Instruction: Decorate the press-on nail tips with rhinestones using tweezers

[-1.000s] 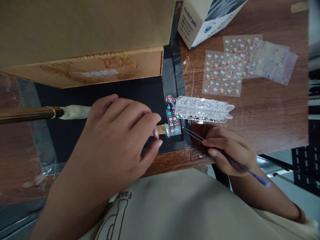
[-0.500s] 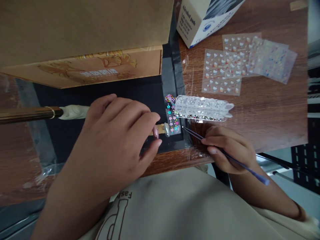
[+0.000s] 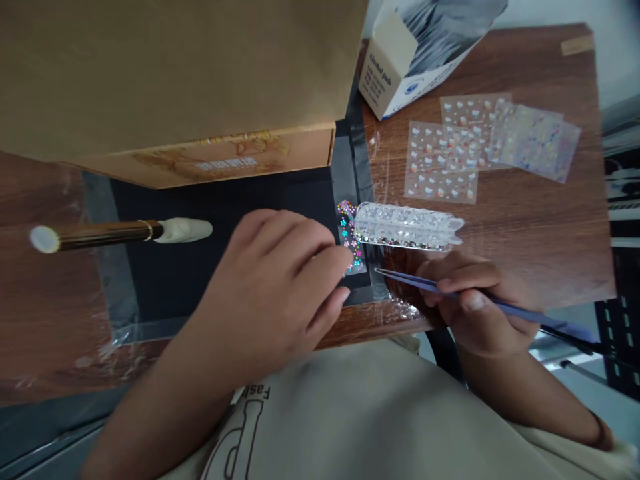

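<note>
1 pair of purple tweezers (image 3: 425, 283) is grasped in the grip of the right hand (image 3: 483, 307), on the person's side of the clear gem case (image 3: 407, 227). The flower sticker strip (image 3: 354, 255) is at this case's left end. Farther left of the case, the left hand (image 3: 287, 283) has curled fingers; I cannot tell what its grip holds.

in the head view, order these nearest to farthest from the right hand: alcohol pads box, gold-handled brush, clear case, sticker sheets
Right hand, nearest first:
1. clear case, just past the fingers
2. sticker sheets, beyond the case
3. alcohol pads box, farther back
4. gold-handled brush, far left
</note>
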`<state>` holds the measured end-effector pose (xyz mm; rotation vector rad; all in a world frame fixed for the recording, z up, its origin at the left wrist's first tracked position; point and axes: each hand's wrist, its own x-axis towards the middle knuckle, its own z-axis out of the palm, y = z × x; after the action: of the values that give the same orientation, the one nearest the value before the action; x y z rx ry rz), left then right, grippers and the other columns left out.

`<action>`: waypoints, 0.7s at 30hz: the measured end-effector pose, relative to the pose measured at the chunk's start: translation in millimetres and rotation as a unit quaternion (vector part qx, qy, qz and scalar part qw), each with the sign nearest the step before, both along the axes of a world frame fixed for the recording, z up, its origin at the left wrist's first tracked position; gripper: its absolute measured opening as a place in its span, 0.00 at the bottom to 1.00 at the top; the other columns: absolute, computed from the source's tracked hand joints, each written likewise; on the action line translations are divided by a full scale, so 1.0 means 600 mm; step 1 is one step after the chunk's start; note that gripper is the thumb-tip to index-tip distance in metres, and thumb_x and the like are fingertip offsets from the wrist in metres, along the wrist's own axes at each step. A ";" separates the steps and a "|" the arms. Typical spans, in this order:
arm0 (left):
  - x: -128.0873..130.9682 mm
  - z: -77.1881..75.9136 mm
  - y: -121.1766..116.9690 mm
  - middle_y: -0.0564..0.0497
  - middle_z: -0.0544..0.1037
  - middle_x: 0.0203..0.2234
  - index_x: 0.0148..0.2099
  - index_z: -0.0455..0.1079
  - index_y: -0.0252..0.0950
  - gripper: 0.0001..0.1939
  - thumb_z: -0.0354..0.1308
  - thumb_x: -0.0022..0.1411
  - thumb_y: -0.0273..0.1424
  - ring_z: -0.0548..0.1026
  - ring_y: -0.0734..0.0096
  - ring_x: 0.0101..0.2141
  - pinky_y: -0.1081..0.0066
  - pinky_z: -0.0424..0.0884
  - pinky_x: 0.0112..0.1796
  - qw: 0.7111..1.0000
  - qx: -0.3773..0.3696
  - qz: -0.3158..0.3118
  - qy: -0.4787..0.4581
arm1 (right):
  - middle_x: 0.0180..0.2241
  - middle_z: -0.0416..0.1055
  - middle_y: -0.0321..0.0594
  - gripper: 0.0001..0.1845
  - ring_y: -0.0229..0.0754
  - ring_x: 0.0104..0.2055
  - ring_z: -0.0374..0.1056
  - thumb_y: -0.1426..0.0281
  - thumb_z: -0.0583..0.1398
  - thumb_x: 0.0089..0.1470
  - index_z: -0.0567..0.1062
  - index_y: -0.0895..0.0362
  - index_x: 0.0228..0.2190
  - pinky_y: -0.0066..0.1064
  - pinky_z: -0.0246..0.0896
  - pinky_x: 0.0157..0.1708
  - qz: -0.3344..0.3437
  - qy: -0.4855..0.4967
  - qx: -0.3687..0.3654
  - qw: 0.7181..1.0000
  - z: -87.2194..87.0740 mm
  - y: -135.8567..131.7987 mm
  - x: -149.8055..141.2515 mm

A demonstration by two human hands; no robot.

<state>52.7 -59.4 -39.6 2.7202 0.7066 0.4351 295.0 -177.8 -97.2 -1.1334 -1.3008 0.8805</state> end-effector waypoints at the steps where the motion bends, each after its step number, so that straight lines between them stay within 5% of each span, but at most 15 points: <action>1: 0.002 0.000 -0.002 0.48 0.76 0.36 0.44 0.69 0.40 0.07 0.58 0.62 0.31 0.74 0.57 0.39 0.54 0.67 0.42 1.000 0.000 -0.004 -0.011 | 0.22 0.70 0.37 0.10 0.40 0.25 0.66 0.69 0.58 0.60 0.79 0.54 0.38 0.36 0.65 0.26 -0.009 0.037 0.005 0.999 0.004 0.005 -0.008; 8: 0.017 -0.007 -0.021 0.51 0.78 0.34 0.39 0.69 0.37 0.02 0.58 0.64 0.29 0.73 0.64 0.37 0.59 0.66 0.40 0.996 -0.010 0.006 -0.088 | 0.22 0.68 0.35 0.10 0.37 0.22 0.64 0.70 0.57 0.61 0.79 0.58 0.37 0.31 0.61 0.20 0.013 0.218 -0.007 0.976 0.025 0.028 -0.055; 21: 0.016 -0.014 -0.034 0.53 0.77 0.29 0.36 0.66 0.39 0.05 0.60 0.62 0.30 0.75 0.67 0.33 0.59 0.66 0.38 0.980 -0.052 0.054 -0.183 | 0.23 0.65 0.33 0.09 0.35 0.20 0.63 0.68 0.56 0.62 0.77 0.57 0.37 0.28 0.59 0.19 0.043 0.271 -0.022 0.961 0.029 0.031 -0.074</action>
<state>62.0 -79.6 -47.9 2.4153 0.7490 0.8700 250.7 -159.3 -80.0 -0.7904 -0.8830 1.1892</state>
